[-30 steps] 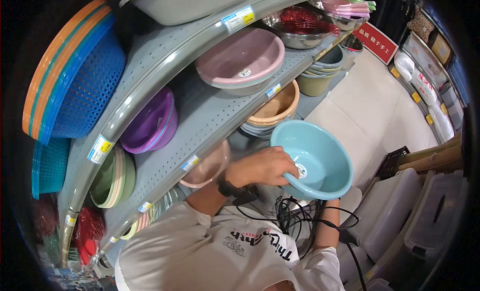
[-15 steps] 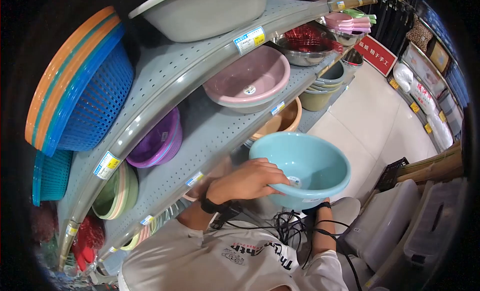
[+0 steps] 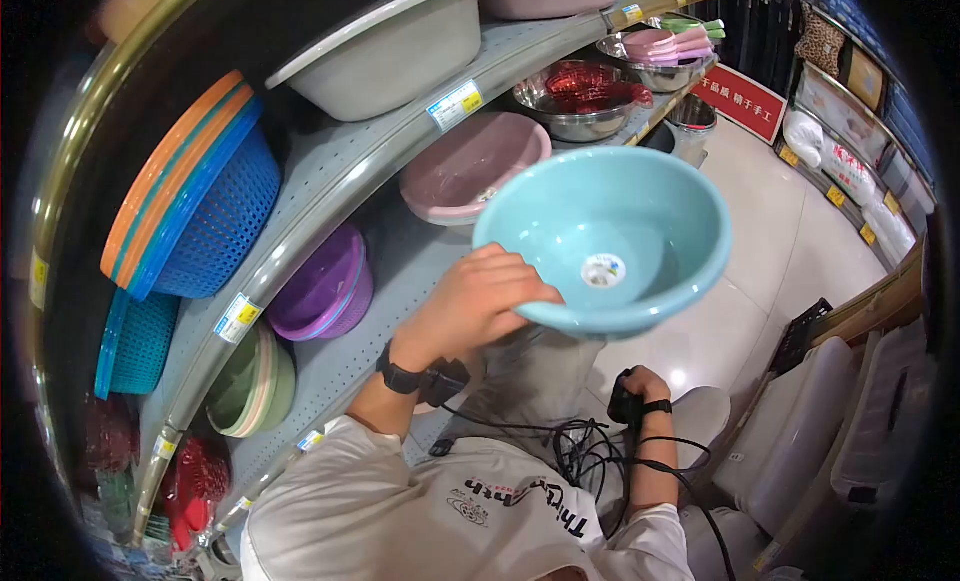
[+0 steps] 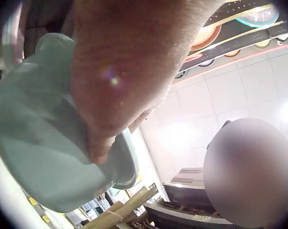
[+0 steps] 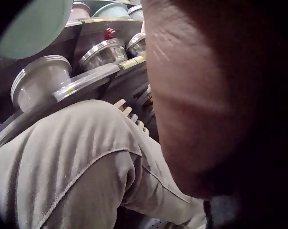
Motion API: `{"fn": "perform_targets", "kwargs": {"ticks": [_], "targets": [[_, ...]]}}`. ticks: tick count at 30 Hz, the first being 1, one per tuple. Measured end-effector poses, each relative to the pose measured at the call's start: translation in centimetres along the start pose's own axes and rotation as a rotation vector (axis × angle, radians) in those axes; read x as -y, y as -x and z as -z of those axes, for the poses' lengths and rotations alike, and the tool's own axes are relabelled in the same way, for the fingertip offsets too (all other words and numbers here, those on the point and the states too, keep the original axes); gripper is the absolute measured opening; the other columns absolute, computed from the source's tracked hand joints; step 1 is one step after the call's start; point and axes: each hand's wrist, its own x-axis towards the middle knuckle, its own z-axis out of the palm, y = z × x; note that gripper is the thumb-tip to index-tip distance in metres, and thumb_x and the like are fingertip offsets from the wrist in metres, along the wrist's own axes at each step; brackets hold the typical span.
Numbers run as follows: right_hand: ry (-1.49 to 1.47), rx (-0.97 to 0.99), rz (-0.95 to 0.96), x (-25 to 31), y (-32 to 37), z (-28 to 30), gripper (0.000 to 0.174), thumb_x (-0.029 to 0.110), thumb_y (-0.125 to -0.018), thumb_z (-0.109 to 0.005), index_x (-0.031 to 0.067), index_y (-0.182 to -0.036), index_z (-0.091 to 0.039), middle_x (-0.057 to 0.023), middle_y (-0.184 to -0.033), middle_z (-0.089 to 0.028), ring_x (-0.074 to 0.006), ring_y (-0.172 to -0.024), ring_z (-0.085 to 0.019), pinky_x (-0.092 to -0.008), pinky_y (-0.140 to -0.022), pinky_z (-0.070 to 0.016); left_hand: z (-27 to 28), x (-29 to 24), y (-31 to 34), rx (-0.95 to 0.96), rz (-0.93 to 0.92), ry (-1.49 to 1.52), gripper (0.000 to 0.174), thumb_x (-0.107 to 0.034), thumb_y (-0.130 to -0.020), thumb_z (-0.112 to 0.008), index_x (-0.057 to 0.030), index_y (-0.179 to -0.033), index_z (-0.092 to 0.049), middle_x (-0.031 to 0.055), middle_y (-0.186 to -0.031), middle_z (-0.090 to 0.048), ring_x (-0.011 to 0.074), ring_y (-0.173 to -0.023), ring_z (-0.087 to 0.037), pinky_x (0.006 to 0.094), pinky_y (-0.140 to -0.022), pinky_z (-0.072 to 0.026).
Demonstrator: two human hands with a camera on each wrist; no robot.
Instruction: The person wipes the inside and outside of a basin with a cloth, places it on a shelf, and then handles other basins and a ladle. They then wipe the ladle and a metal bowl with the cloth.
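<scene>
A light blue plastic basin (image 3: 640, 221) with a round sticker (image 3: 603, 271) on its inner bottom is held up, tilted, before the shelves. My left hand (image 3: 490, 293) grips its near rim, fingers over the edge. In the left wrist view the basin (image 4: 39, 143) fills the left side, with the thumb (image 4: 102, 150) against it. My right hand (image 3: 645, 384) hangs lower, apart from the basin, fingers loosely bent beside a black device (image 3: 622, 406) at the wrist. The right wrist view shows that hand (image 5: 196, 95) close up and dark, its fingers hidden.
Shelves at left carry a grey basin (image 3: 390, 56), a pink basin (image 3: 475, 166), purple baskets (image 3: 322, 286) and blue and orange baskets (image 3: 215, 201). Steel bowls (image 3: 575, 106) stand farther along. Black cables (image 3: 590, 456) hang before the shirt. Lidded storage boxes (image 3: 790, 421) line the right.
My left hand has lifted the light blue basin up, nearer the camera, now overlapping the pink basin. The right hand, earlier hidden behind the basin, is now in sight below it.
</scene>
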Motion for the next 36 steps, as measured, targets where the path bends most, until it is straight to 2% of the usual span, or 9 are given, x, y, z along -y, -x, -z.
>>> {"fn": "perform_targets", "kwargs": {"ticks": [7, 21, 24, 26, 27, 30, 31, 34, 36], "targets": [[0.0, -0.036, -0.01, -0.3, 1.3, 0.9, 0.047, 0.036, -0.084, -0.065, 0.0006, -0.114, -0.074, -0.0247, -0.116, -0.072, -0.0392, -0.108, -0.07, -0.0454, -0.093, -0.0553, 0.8, 1.0, -0.4, -0.014, 0.118, -0.179, 0.025, -0.007, -0.077, -0.07, -0.0109, -0.102, -0.072, 0.0033, -0.083, -0.065, 0.0243, -0.079, -0.061, 0.036, -0.077, -0.0435], [-0.027, -0.069, -0.004, -1.5, 0.7, 0.4, 0.046, 0.037, -0.082, -0.066, 0.0029, -0.111, -0.075, -0.0228, -0.116, -0.073, -0.0383, -0.108, -0.071, -0.0454, -0.093, -0.0557, 2.1, 0.6, -1.6, -0.095, 0.098, -0.406, 0.031, 0.001, -0.071, -0.074, -0.0097, -0.101, -0.073, 0.0051, -0.081, -0.065, 0.0255, -0.077, -0.06, 0.0356, -0.076, -0.0447], [-0.03, -0.075, 0.007, -1.6, 0.4, 0.2, 0.045, 0.037, -0.082, -0.066, 0.0034, -0.111, -0.076, -0.0227, -0.115, -0.073, -0.038, -0.108, -0.071, -0.0456, -0.093, -0.0557, 2.7, -0.6, -1.2, -0.135, 0.141, -0.333, 0.027, -0.003, -0.073, -0.072, -0.0107, -0.1, -0.072, 0.0048, -0.082, -0.066, 0.0255, -0.079, -0.062, 0.0378, -0.073, -0.0453], [-0.029, -0.07, 0.006, -1.4, 0.6, 0.4, 0.045, 0.037, -0.082, -0.066, 0.0037, -0.111, -0.076, -0.0227, -0.115, -0.073, -0.038, -0.108, -0.071, -0.0456, -0.093, -0.0556, 3.6, -1.8, -1.1, -0.324, 0.181, 0.049, 0.021, -0.005, -0.078, -0.074, -0.0092, -0.098, -0.073, 0.0056, -0.081, -0.067, 0.0246, -0.076, -0.063, 0.0368, -0.07, -0.0451], [-0.029, -0.051, -0.002, -0.9, 1.2, 0.9, 0.046, 0.036, -0.082, -0.065, 0.0035, -0.114, -0.075, -0.0229, -0.119, -0.071, -0.0385, -0.111, -0.069, -0.0456, -0.096, -0.0546, 4.4, -2.3, -1.3, -0.327, 0.181, 0.047, 0.021, -0.005, -0.078, -0.074, -0.0092, -0.098, -0.073, 0.0056, -0.081, -0.067, 0.0246, -0.076, -0.063, 0.0368, -0.07, -0.0451], [-0.036, -0.031, -0.009, -0.6, 1.2, 1.1, 0.048, 0.035, -0.082, -0.065, 0.0033, -0.116, -0.074, -0.0233, -0.123, -0.07, -0.039, -0.115, -0.068, -0.0454, -0.099, -0.0537, 7.1, -4.6, -3.5, -0.306, -0.122, -0.008, 0.02, -0.004, -0.077, -0.076, -0.0113, -0.096, -0.074, 0.003, -0.076, -0.066, 0.0216, -0.069, -0.061, 0.0354, -0.069, -0.044], [-0.046, -0.027, -0.011, -0.6, 1.0, 1.0, 0.048, 0.035, -0.082, -0.065, 0.0032, -0.116, -0.074, -0.0235, -0.123, -0.07, -0.039, -0.115, -0.068, -0.0452, -0.098, -0.0537, 7.8, -5.3, -4.3, -0.307, -0.126, -0.011, 0.02, -0.004, -0.077, -0.076, -0.0113, -0.096, -0.074, 0.003, -0.076, -0.066, 0.0216, -0.069, -0.061, 0.0354, -0.069, -0.044], [-0.065, -0.016, 0.008, -0.7, 1.0, 1.1, 0.048, 0.035, -0.081, -0.066, 0.0028, -0.116, -0.074, -0.0238, -0.122, -0.07, -0.0386, -0.115, -0.068, -0.0452, -0.098, -0.0537, 9.9, -6.5, -6.4, -0.222, -0.352, -0.508, 0.035, -0.004, -0.068, -0.074, -0.015, -0.101, -0.075, -0.0026, -0.074, -0.064, 0.021, -0.067, -0.058, 0.0351, -0.07, -0.0425], [-0.069, -0.029, 0.0, -0.6, 1.2, 1.1, 0.048, 0.035, -0.08, -0.066, 0.0026, -0.116, -0.074, -0.0238, -0.122, -0.07, -0.0384, -0.115, -0.068, -0.0451, -0.098, -0.0539, 10.9, -7.0, -7.3, -0.243, -0.363, -0.605, 0.039, -0.003, -0.066, -0.073, -0.0149, -0.103, -0.075, -0.0022, -0.074, -0.064, 0.0213, -0.068, -0.059, 0.0354, -0.07, -0.0426]]}}
